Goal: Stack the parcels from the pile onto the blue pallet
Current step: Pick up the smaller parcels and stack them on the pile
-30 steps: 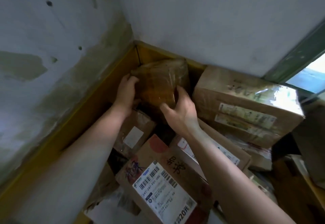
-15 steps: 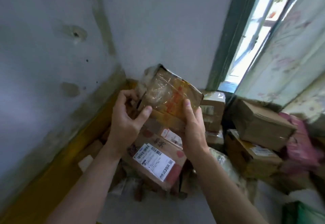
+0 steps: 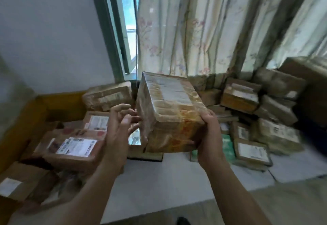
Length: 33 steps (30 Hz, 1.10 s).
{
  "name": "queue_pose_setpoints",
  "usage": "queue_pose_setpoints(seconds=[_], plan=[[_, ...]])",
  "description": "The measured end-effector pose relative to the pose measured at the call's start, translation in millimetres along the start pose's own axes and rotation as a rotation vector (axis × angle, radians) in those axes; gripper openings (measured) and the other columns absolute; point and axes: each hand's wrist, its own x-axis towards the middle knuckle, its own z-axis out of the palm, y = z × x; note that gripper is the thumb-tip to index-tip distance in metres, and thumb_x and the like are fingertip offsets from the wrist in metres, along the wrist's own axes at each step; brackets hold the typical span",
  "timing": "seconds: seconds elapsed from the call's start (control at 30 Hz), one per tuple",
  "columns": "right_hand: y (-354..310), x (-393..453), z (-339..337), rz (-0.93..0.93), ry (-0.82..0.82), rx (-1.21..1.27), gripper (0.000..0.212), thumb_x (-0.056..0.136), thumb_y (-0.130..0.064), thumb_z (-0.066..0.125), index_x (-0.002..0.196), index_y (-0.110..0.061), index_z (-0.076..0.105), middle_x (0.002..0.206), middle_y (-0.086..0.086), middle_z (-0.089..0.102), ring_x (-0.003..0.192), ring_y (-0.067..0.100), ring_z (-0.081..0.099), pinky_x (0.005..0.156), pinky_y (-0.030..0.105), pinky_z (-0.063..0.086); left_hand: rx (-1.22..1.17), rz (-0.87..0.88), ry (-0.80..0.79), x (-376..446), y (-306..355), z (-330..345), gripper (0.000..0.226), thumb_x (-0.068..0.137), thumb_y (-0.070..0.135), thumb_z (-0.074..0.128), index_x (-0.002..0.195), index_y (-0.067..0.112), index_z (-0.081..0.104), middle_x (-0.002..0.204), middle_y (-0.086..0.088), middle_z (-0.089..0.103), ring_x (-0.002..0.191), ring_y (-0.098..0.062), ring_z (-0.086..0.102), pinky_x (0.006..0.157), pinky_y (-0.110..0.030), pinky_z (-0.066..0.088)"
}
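Gripping taped parcel point(image 3: 169, 113): right hand point(image 3: 209, 136) fingers clamped; left hand point(image 3: 118, 127) fingers apart; label unreadable.

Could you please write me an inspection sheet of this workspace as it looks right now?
Surface: pale floor, bare in front of the pile.
Job's things: tape-wrapped parcel held up in the air; pile of parcels along the curtain and in the left corner; blue pallet not in view.
Clutter: green packet lying among the boxes.
Hands: right hand grips the parcel's lower right corner; left hand beside its left face, fingers spread, contact unclear.
Cables: nothing seen.
Surroundings: floral curtain, window frame, grey wall with a yellow skirting band.
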Motion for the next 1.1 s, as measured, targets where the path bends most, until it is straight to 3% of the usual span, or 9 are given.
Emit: queue_pose_setpoints(seconds=[0.1, 0.23, 0.3, 0.47, 0.6, 0.73, 0.87, 1.0, 1.1], plan=[[-31.7, -15.9, -61.4, -0.145, 0.057, -0.024, 0.054, 0.075, -0.051, 0.061, 0.124, -0.030, 0.064, 0.120, 0.000, 0.071, 0.112, 0.023, 0.068, 0.085, 0.044, 0.054, -0.042, -0.134, -0.074, 19.1, 6.2, 60.5, 0.041, 0.097, 0.048, 0.047, 0.136, 0.036, 0.052, 0.128, -0.001, 0.066, 0.119, -0.028, 0.063, 0.106, -0.056, 0.046], [-76.6, -35.9, -152.0, -0.314, 0.102, -0.138, 0.041, 0.083, -0.044, 0.059, 0.124, -0.038, 0.063, 0.124, -0.004, 0.068, 0.111, 0.020, 0.068, 0.083, 0.039, 0.058, -0.143, -0.199, -0.226, 17.9, 12.7, 172.2, 0.053, 0.096, 0.059, 0.052, 0.138, 0.028, 0.056, 0.120, -0.002, 0.073, 0.111, -0.022, 0.070, 0.093, -0.040, 0.057], [-97.7, -45.9, -201.6, -0.341, 0.157, -0.168, 0.046, 0.085, -0.046, 0.058, 0.129, -0.036, 0.060, 0.125, -0.005, 0.067, 0.110, 0.019, 0.069, 0.082, 0.037, 0.059, -0.172, -0.237, -0.352, 6.9, 7.3, 229.8, 0.060, 0.094, 0.063, 0.053, 0.130, 0.015, 0.061, 0.116, -0.008, 0.073, 0.114, -0.030, 0.066, 0.094, -0.044, 0.054], [-145.3, -66.0, -346.3, -0.392, 0.445, -0.246, 0.056, 0.075, -0.070, 0.060, 0.122, -0.041, 0.062, 0.121, -0.005, 0.068, 0.112, 0.021, 0.067, 0.092, 0.046, 0.057, -0.175, -0.214, -0.554, -45.3, -10.7, 375.0, 0.059, 0.086, 0.063, 0.049, 0.129, 0.025, 0.060, 0.107, 0.002, 0.068, 0.102, -0.019, 0.061, 0.079, -0.036, 0.047], [-183.5, -84.0, -460.3, -0.439, 0.576, -0.341, 0.058, 0.075, -0.085, 0.050, 0.112, -0.042, 0.067, 0.112, -0.012, 0.072, 0.106, 0.009, 0.068, 0.090, 0.035, 0.056, -0.214, -0.248, -0.628, -104.3, -28.5, 491.8, 0.060, 0.088, 0.063, 0.050, 0.135, 0.026, 0.059, 0.127, -0.005, 0.068, 0.117, -0.025, 0.063, 0.092, -0.041, 0.049], [-220.6, -96.1, -552.3, -0.456, 0.591, -0.507, 0.092, 0.069, -0.100, 0.041, 0.124, -0.030, 0.064, 0.112, -0.023, 0.069, 0.106, -0.002, 0.065, 0.083, 0.013, 0.051, -0.231, -0.297, -0.652, -145.7, -47.7, 598.1, 0.060, 0.092, 0.065, 0.045, 0.138, 0.029, 0.059, 0.136, 0.001, 0.065, 0.131, -0.022, 0.056, 0.112, -0.056, 0.042], [-255.6, -96.1, -623.3, -0.478, 0.634, -0.500, 0.085, 0.075, -0.090, 0.050, 0.123, -0.020, 0.063, 0.105, -0.028, 0.069, 0.100, -0.006, 0.064, 0.077, 0.008, 0.049, -0.258, -0.316, -0.725, -169.3, -59.3, 685.8, 0.067, 0.089, 0.068, 0.049, 0.139, 0.024, 0.057, 0.137, -0.005, 0.064, 0.131, -0.027, 0.057, 0.113, -0.059, 0.039], [-272.6, -76.4, -684.3, -0.465, 0.682, -0.439, 0.072, 0.078, -0.088, 0.049, 0.123, -0.033, 0.062, 0.109, -0.029, 0.069, 0.105, -0.007, 0.064, 0.083, 0.010, 0.049, -0.270, -0.317, -0.774, -174.1, -65.3, 756.1, 0.079, 0.083, 0.070, 0.057, 0.145, 0.022, 0.051, 0.142, -0.011, 0.059, 0.135, -0.034, 0.052, 0.114, -0.058, 0.038], [-276.5, -48.5, -735.4, -0.425, 0.738, -0.382, 0.063, 0.074, -0.095, 0.046, 0.119, -0.054, 0.063, 0.116, -0.026, 0.068, 0.112, 0.001, 0.064, 0.096, 0.034, 0.053, -0.270, -0.251, -0.799, -176.1, -77.1, 810.7, 0.086, 0.080, 0.074, 0.064, 0.145, 0.020, 0.050, 0.140, -0.004, 0.062, 0.132, -0.024, 0.057, 0.113, -0.049, 0.042]])
